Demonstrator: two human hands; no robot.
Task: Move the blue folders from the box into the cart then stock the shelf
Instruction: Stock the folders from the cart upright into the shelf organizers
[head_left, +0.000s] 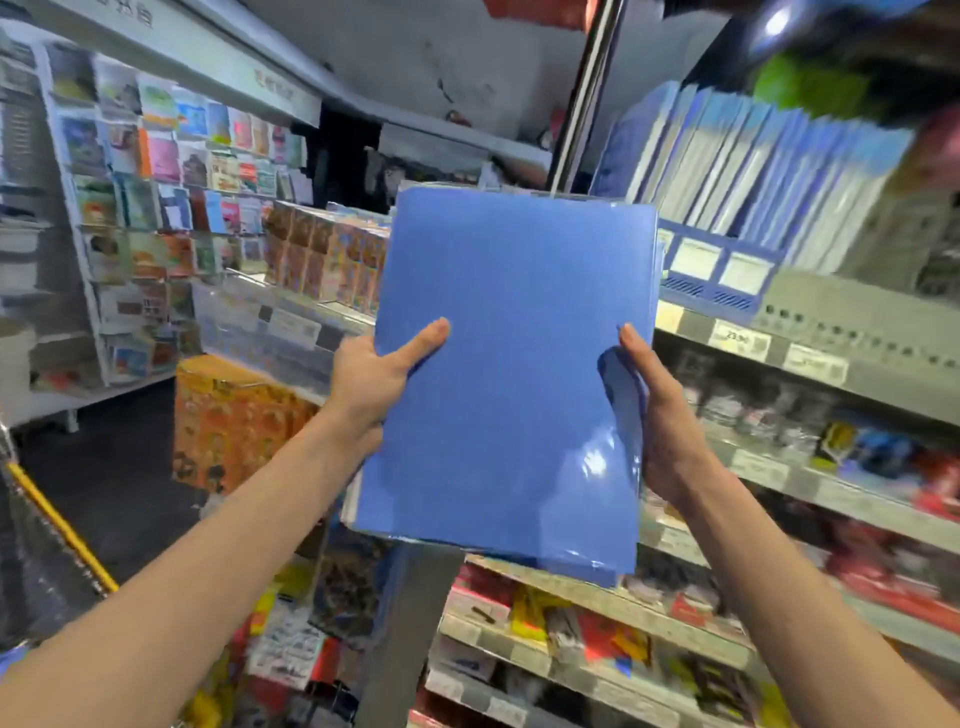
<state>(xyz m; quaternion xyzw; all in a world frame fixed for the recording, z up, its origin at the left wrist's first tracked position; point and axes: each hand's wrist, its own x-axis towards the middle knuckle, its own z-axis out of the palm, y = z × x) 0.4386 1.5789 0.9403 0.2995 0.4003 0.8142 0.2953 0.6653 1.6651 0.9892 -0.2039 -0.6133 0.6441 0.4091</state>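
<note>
A stack of blue folders (509, 374) in clear wrap is held up at chest height in the middle of the head view. My left hand (371, 379) grips its left edge, thumb lying on the front cover. My right hand (662, 415) grips the right edge, thumb on the front. To the upper right, a grey shelf (831, 327) carries a row of upright blue folders (743, 171) in blue file holders (717, 275). The stack is to the left of that row and apart from it.
Lower grey shelves (597, 597) on the right hold packaged stationery with price tags. A card rack (156, 208) stands at the left, an orange box (228, 421) on the dark floor. A yellow-edged cart rim (62, 525) shows at the lower left. A metal post (587, 93) rises behind the stack.
</note>
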